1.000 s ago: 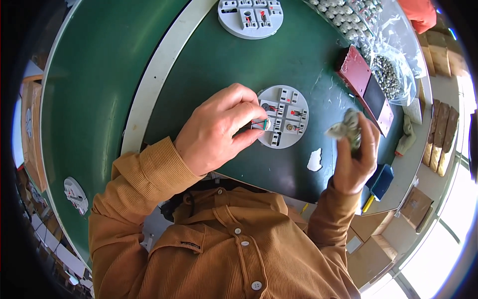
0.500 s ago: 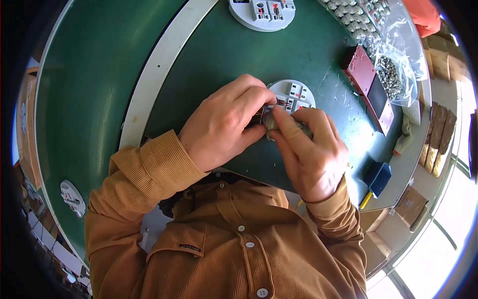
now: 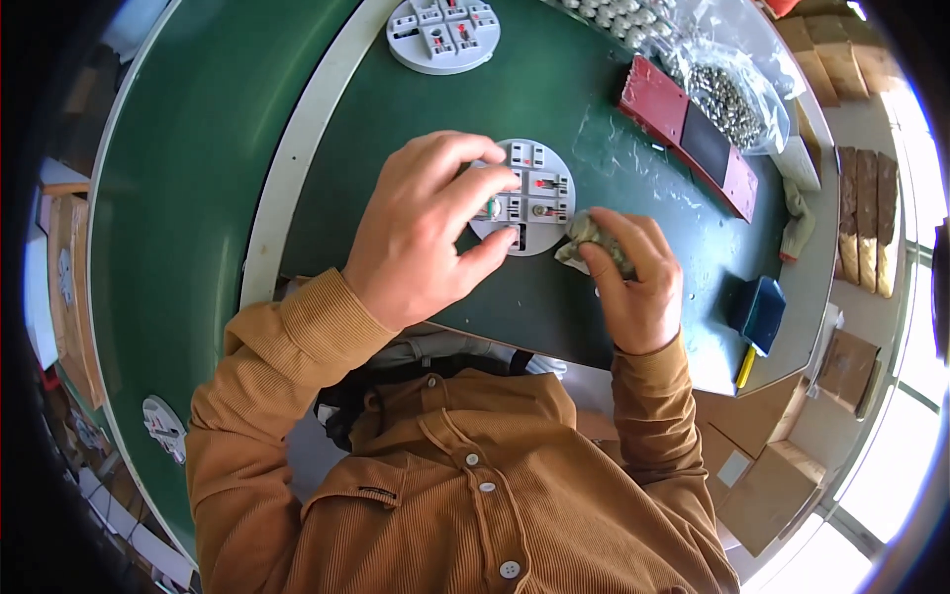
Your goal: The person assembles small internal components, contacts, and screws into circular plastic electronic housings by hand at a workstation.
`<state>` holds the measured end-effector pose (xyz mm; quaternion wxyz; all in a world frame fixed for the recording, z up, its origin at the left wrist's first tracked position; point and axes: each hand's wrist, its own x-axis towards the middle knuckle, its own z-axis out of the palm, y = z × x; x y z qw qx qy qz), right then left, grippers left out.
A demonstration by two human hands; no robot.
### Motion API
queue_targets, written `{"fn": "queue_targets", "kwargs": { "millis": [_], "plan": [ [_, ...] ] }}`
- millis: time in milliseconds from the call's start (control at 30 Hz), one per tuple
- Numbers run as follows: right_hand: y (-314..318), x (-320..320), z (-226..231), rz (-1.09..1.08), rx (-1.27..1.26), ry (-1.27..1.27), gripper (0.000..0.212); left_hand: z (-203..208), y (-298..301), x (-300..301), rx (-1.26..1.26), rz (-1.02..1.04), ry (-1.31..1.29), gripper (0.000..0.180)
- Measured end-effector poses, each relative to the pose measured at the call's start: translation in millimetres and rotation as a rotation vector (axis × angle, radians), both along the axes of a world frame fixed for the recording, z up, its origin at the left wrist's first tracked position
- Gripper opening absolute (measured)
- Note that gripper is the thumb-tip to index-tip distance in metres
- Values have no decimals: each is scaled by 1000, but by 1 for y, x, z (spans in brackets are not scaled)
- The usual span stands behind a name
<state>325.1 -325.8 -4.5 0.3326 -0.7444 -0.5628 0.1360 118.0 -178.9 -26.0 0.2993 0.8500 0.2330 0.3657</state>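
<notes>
A round light-grey fixture (image 3: pixel 526 238) lies on the green table, its top divided into slots holding small parts, some with red bits. My left hand (image 3: pixel 421 223) hovers over its left side, thumb and fingers spread apart. A small round green-and-white part (image 3: pixel 493 207) sits in the fixture between them, and I see nothing gripped. To the right of the fixture, my right hand (image 3: pixel 638 277) is closed around a crumpled grey-green clump (image 3: pixel 586 238). Its exact kind cannot be made out, as the fingers cover much of it.
Another round fixture (image 3: pixel 445 59) lies at the far side, and a third (image 3: pixel 164 429) at far left. A red block with a dark panel (image 3: pixel 693 139) stands at right, beside a clear bag of small metal parts (image 3: pixel 725 104). Nearer are a blue brush-like tool (image 3: pixel 760 312) and a glove (image 3: pixel 796 223).
My hands have moved apart. The left fingers have spread over the fixture, while my right hand has drawn away to the right, still holding the clump. The whole view has shifted slightly.
</notes>
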Motion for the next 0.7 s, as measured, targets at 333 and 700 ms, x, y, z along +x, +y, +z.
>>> {"fn": "queue_targets", "kwargs": {
  "millis": [333, 700],
  "plan": [
    [0, 9, -7, 68, 8, -110, 35, -12, 0, 30, -12, -14, 32, 20],
    [28, 10, 0, 88, -15, -4, 39, -20, 6, 25, -105, -80, 25, 20]
  ]
}}
